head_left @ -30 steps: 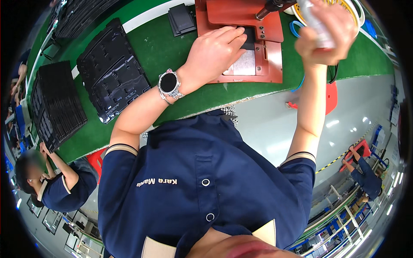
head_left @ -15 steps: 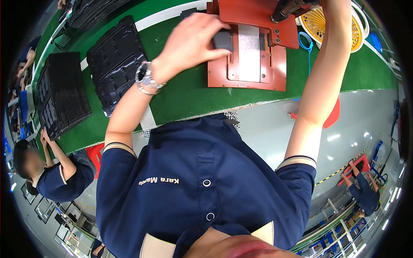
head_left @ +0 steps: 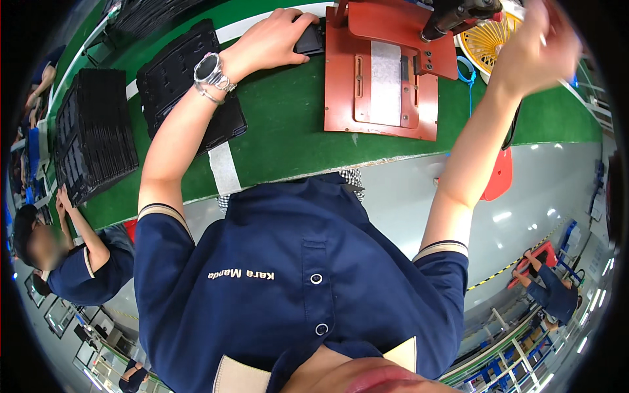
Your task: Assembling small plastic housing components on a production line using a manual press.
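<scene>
My left hand (head_left: 274,40), with a metal-banded watch at the wrist, reaches to the far side of the bench. Its thumb and fingers are curved around a small black rectangular piece (head_left: 309,42), just left of the red press fixture (head_left: 341,98). A pale strip (head_left: 385,85) lies along the middle of the fixture's base, with no hand on it. My right hand (head_left: 538,56) is raised to the right of the press, beside a yellow-and-white fan (head_left: 490,42). Motion smears its fingers, so whether they hold anything is unclear.
Black moulded trays (head_left: 187,82) lie on the green bench (head_left: 282,124) at left, beside a tall stack of similar trays (head_left: 98,131). A blue cable tie (head_left: 469,71) hangs near the press. A co-worker (head_left: 85,262) sits at far left. A red stool (head_left: 499,175) stands below the bench.
My left hand has moved left with the black piece, off the fixture's edge. My right hand has come down and outward from the press top into view.
</scene>
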`<state>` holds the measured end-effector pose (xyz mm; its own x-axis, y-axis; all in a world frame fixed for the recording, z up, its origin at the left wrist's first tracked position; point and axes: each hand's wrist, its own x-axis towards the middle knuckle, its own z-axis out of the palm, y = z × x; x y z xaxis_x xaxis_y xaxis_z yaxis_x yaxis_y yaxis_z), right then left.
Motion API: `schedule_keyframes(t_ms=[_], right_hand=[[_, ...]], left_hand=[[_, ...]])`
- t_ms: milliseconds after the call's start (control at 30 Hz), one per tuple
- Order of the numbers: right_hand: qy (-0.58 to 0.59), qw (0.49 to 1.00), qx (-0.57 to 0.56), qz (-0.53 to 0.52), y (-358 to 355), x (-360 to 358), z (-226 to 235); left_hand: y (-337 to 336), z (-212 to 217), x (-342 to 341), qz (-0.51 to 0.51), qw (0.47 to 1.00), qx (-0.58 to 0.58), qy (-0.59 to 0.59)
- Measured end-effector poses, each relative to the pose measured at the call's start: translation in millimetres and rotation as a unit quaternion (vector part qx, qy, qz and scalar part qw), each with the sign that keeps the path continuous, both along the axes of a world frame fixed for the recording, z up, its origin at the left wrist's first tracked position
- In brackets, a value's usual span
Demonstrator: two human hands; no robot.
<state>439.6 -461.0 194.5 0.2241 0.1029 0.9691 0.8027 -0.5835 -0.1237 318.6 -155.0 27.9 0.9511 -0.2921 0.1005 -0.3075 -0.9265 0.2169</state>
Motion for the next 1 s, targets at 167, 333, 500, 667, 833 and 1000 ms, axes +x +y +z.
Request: schedule_keyframes(t_ms=[167,333,500,667,833,1000], right_hand=[[-0.053,0.975,-0.124,0.175,23.4,-91.2,-47.3],[0.017,0.873,-0.44,0.208,68.0,-110.2,-106.9],[-0.02,0.887,-0.449,0.102,109.8,-84.6,-139.5],[-0.037,0.845,-0.521,0.119,134.4,-79.1,-135.3],[0.002,0.852,-0.458,0.252,142.6,-89.1,-116.3],[0.383,0.718,-0.384,0.436,147.3,-92.1,-104.3]], left_hand=[[-10.5,22.2,6.2,-0.022,0.999,-0.013,0.043],[0.5,20.4,9.8,-0.029,0.999,-0.015,0.036],[5.4,13.5,-0.8,-0.016,0.996,-0.09,0.016],[22.0,1.3,-12.1,-0.011,0.993,-0.116,-0.029],[33.9,28.7,-52.8,0.073,0.943,-0.244,0.214],[38.9,49.3,-112.2,0.065,0.758,-0.545,0.353]])
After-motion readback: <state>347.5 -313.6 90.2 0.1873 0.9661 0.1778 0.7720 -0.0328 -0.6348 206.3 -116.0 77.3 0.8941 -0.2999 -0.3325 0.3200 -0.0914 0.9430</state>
